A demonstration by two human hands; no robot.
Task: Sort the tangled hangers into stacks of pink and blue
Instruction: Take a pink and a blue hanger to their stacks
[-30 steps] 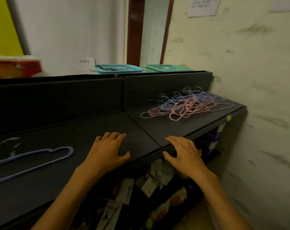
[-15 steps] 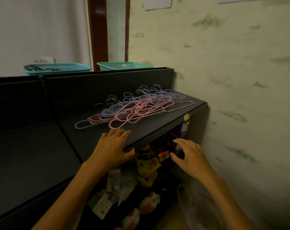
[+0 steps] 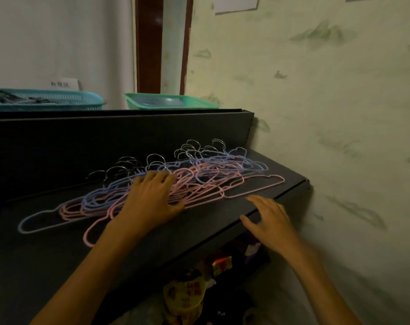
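Your left hand (image 3: 150,198) lies flat, fingers straight, on the tangled hangers (image 3: 176,184). Your right hand (image 3: 268,219), fingers relaxed and empty, rests on the shelf (image 3: 211,221) edge, just right of the pile.

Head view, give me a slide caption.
Left hand rests on tangled hangers; right hand hovers at the shelf edge.

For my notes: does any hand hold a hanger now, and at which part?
Nothing is held. The left hand lies open on the hanger pile; the right hand is open.

Left hand (image 3: 150,198) hides pile's (image 3: 199,181) middle; blue basket (image 3: 44,99) cut off.
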